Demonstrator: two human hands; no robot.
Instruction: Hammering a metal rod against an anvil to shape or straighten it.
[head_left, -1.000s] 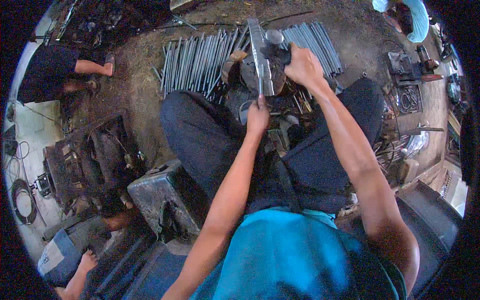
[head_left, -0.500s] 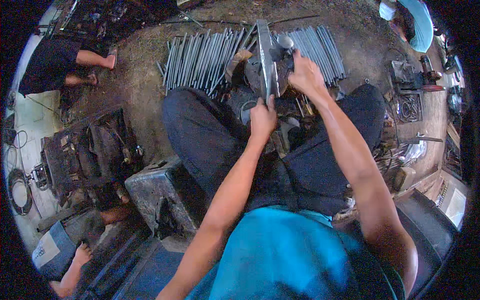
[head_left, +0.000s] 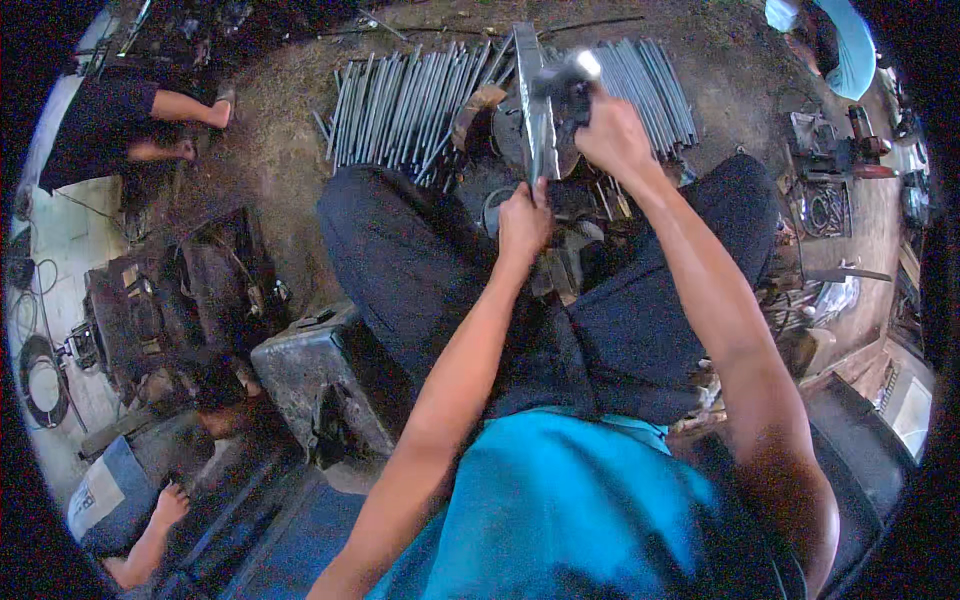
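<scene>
My left hand (head_left: 524, 222) is closed around the near end of a long flat metal blade (head_left: 533, 85) with a bright, shiny edge. The blade points away from me over a dark round block (head_left: 510, 132), which it partly covers. My right hand (head_left: 615, 138) grips a hammer (head_left: 566, 88), its dark head lying at the right side of the blade and its bright face catching light. Most of the hammer's handle is hidden by my fingers. Whether the hammer touches the blade I cannot tell.
Many thin metal rods (head_left: 400, 105) lie in rows beyond the block. A heavy metal block (head_left: 325, 375) stands by my left leg. Other people's legs (head_left: 185, 108) and a hand (head_left: 172, 503) show at the left. A grinder-like machine (head_left: 866, 150) stands at the right.
The hammer head has turned and moved slightly up, its face now brighter. My right hand has shifted up a little. The blade has moved slightly away from me, still in my left hand.
</scene>
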